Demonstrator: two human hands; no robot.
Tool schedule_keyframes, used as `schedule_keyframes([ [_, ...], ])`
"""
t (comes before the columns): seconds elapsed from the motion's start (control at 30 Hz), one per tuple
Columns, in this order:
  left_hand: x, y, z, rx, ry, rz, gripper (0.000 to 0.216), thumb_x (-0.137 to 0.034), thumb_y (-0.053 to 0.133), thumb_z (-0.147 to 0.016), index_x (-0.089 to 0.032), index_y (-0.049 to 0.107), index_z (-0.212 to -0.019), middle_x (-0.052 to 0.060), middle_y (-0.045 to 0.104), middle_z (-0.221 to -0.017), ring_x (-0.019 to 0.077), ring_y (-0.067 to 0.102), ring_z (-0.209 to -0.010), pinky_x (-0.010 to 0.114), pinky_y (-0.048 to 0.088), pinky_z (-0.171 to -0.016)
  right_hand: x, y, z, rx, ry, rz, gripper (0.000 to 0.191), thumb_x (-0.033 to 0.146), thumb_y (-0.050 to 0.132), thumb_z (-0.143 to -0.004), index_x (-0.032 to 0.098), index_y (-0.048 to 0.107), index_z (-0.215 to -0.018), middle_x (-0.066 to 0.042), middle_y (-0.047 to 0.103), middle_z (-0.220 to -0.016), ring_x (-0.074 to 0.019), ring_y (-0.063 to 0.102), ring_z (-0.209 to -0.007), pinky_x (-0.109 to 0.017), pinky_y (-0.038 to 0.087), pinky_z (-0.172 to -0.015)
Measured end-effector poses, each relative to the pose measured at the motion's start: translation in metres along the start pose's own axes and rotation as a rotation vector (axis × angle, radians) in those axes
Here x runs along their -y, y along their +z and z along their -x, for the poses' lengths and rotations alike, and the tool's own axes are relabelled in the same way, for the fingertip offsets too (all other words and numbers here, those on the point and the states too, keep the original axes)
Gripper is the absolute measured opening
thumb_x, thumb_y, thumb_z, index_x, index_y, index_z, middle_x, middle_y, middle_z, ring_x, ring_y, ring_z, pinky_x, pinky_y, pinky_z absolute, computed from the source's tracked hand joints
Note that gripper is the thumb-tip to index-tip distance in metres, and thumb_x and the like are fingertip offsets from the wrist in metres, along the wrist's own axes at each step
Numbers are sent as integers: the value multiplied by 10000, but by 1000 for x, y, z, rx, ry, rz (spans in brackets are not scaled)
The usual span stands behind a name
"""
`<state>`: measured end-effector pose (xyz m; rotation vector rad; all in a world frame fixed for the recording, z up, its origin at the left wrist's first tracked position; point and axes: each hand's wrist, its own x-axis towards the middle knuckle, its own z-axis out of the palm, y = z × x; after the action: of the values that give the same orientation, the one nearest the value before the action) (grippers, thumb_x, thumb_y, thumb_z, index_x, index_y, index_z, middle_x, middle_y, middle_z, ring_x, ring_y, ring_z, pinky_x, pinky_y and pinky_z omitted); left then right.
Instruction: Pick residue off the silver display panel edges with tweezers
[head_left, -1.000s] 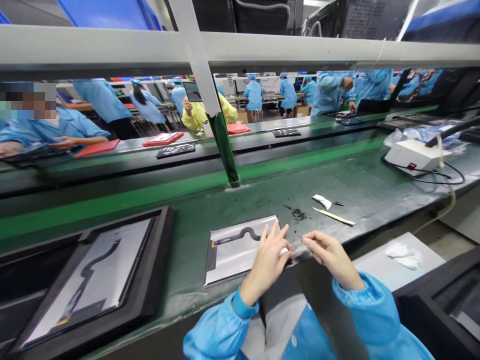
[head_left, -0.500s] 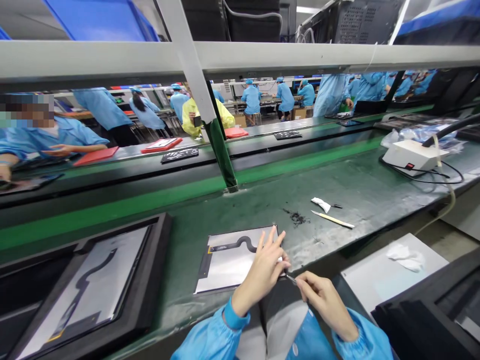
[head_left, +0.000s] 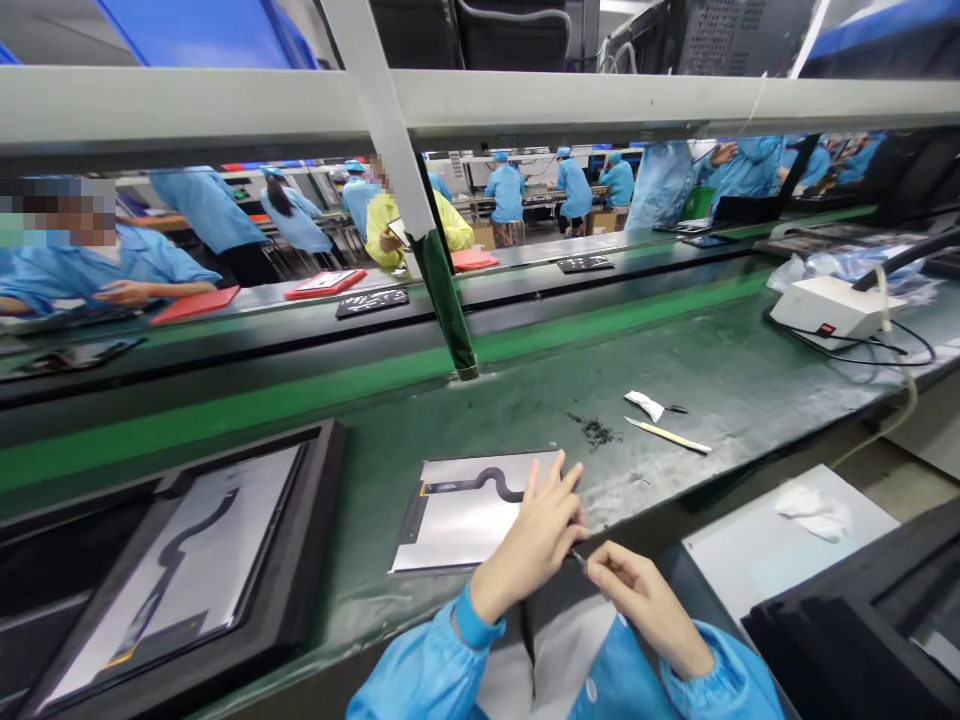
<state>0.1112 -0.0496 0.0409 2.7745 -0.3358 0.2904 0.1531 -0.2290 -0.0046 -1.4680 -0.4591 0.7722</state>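
Resting spread left hand [head_left: 536, 535] on panel [head_left: 457, 520] | pinching tool [head_left: 578, 559] in right hand [head_left: 637, 592] by near right corner | apparently part done, with scraps [head_left: 598, 432] at far right; remainder not discernible

Blue sleeves [head_left: 420, 668], gathered cuffs [head_left: 478, 612], pale button [head_left: 592, 691], grey legwear [head_left: 568, 640].

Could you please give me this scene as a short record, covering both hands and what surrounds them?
Left hand: fingers spread over the right side of the silvery panel
Right hand: pinching a thin tool, tip beside the left hand
Right of panel: black scraps, yellow knife
Left of panel: black tray holding a similar panel
Far right: white box
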Motion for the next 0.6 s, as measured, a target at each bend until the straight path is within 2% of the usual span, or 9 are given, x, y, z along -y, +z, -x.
schedule_keyframes([
  [0.1,6,-4,6,-29,-70,-6,167,-31,468,-918,-169,548,-867,199,448,-1506,365,135,-1493,710,220,-1132,-2,0,0,-10,4,-14,506,670,683,-776,170,617,-730,69,418,-562,-77,322,-506,-227,230,-475],
  [0.2,2,-4,23,-28,-66,-28,216,-6,423,-919,-180,538,-864,166,397,-1548,345,84,-1502,714,190,-1138,-8,1,-2,-16,30,-45,559,723,617,-793,164,634,-783,88,375,-530,-59,240,-441,-231,160,-434],
  [0.33,-6,-3,36,-13,-72,-39,219,-20,414,-936,-185,545,-876,137,371,-1568,346,127,-1496,713,193,-1136,-10,1,-3,-18,53,-56,596,741,604,-790,147,656,-799,93,374,-495,-54,231,-413,-230,144,-420],
  [0.4,-3,-3,41,-24,-101,-31,174,-57,447,-952,-183,567,-965,148,432,-1530,352,184,-1483,719,208,-1126,-8,1,-3,-22,57,-58,597,740,604,-791,146,658,-804,101,356,-472,-55,224,-412,-225,143,-421],
  [0.47,6,-4,51,-51,-120,-24,190,-128,519,-958,-186,553,-1136,163,479,-1493,338,250,-1467,682,251,-1133,-5,1,-3,-25,56,-67,588,742,628,-770,155,644,-797,110,333,-458,-56,213,-420,-220,138,-425],
  [0.6,33,-4,79,-119,-131,-66,490,-270,586,-964,-212,393,-1411,187,430,-1518,298,351,-1428,569,354,-1130,-1,1,-3,-23,72,-91,580,744,681,-715,169,616,-761,98,379,-454,-51,219,-408,-222,111,-410],
])
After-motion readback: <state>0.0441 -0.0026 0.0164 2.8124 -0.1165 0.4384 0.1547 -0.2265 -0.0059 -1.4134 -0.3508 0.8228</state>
